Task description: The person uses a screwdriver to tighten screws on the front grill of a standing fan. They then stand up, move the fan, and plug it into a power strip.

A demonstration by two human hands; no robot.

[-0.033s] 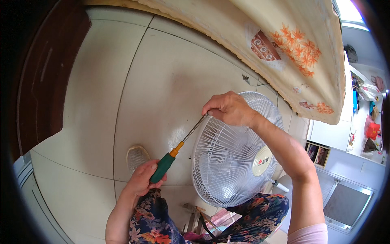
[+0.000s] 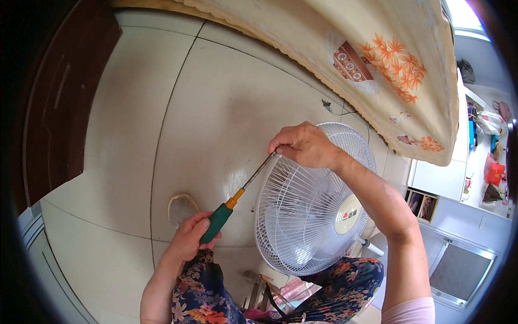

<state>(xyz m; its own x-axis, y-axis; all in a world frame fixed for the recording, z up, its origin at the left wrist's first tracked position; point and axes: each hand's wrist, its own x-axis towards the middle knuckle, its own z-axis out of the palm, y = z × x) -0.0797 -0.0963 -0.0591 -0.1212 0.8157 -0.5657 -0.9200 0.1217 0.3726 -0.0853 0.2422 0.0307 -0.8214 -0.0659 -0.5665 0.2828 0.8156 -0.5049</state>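
Observation:
My left hand (image 2: 194,233) is wrapped round the green handle of a screwdriver (image 2: 218,220), which has an orange-yellow collar and a thin metal shaft. The shaft slants up and right to my right hand (image 2: 306,144). There, thumb and fingertips are pinched round its tip, at the upper left rim of an electric fan (image 2: 291,216). Whether a small part also sits between those fingers is hidden. The fan has a white wire guard and a pale round centre badge; it leans between my knees, its blades partly visible through the wires.
Beyond the fan hangs a cream cloth (image 2: 313,38) with orange leaf prints. A thin cable (image 2: 341,113) lies on the tiled floor (image 2: 216,108) below it. Dark brown furniture (image 2: 70,102) stands at the left. On the right are white cabinets (image 2: 440,175) and a cluttered shelf. A shoe (image 2: 182,209) shows beside my left hand.

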